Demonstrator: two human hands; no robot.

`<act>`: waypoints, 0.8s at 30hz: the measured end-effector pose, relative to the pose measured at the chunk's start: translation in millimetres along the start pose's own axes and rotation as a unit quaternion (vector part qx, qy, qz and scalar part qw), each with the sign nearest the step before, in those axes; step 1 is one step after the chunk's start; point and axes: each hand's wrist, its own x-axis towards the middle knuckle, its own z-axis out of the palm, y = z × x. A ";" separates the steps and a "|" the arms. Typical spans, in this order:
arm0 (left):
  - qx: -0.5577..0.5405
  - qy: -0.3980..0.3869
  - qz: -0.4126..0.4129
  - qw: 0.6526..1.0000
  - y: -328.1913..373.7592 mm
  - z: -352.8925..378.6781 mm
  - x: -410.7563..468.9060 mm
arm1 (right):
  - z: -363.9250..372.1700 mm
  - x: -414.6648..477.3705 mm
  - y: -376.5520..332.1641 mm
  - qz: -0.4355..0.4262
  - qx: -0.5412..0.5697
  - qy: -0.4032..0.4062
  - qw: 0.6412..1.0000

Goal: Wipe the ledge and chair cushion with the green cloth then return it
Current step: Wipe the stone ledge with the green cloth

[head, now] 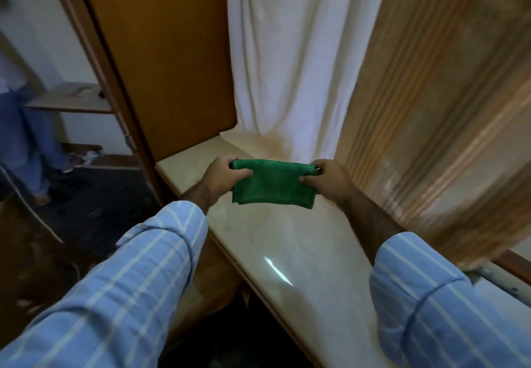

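Note:
A folded green cloth [273, 185] hangs stretched between both hands, just above the pale stone ledge [267, 241]. My left hand [222, 176] pinches its left edge, thumb on top. My right hand [327, 179] pinches its right edge the same way. The cloth's lower edge hangs free and does not clearly touch the ledge. The ledge runs from the far corner toward the lower right. No chair cushion is in view.
A white curtain [290, 57] hangs behind the ledge, with an orange-brown curtain [436, 114] on the right. A wooden panel [169, 60] stands at the ledge's left end. Another person's legs [31, 143] and a small shelf [71, 100] show at far left.

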 end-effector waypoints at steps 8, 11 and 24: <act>0.055 0.006 -0.082 0.995 -103.5 -19.7 61.2 | 110.5 88.3 34.1 0.067 0.020 -0.079 0.994; 0.091 -0.001 -0.122 0.988 -147.2 -7.7 87.6 | 148.0 117.6 66.9 0.109 0.009 -0.105 0.988; 0.441 -0.009 -0.007 0.897 -247.4 94.3 136.5 | 235.6 187.5 180.3 -0.016 -0.228 -0.061 0.972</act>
